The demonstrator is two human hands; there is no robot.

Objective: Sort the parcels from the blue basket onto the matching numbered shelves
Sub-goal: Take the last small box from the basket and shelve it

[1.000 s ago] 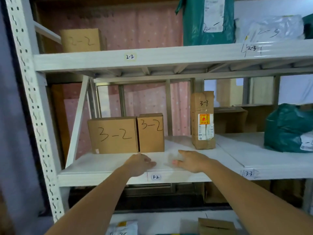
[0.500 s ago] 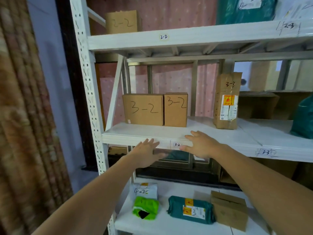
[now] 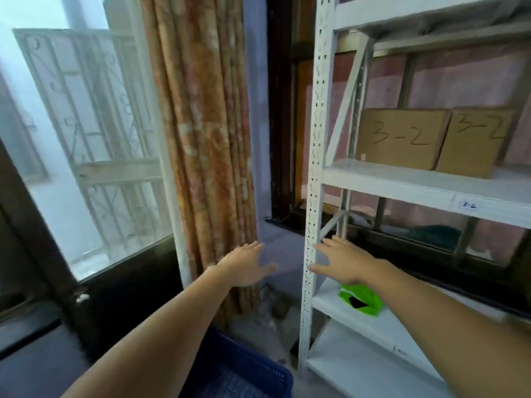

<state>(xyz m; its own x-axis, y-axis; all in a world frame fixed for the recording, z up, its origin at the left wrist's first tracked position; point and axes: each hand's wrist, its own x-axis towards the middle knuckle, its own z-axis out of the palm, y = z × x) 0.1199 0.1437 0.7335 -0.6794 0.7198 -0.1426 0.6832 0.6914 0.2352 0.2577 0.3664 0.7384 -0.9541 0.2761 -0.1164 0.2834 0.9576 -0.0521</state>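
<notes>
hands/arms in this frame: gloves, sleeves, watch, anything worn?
Nothing worn that shows. Left hand and right hand are bare, with no gloves, rings or watch visible. Both forearms are bare to the frame edge, with no sleeve in view. The frame is motion-blurred, so small marks cannot be ruled out.

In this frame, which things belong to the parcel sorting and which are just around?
Job: blue basket; two 3-2 boxes; 3-2 shelf; green parcel; left hand; right hand, both empty.
Around: curtain; window.
</notes>
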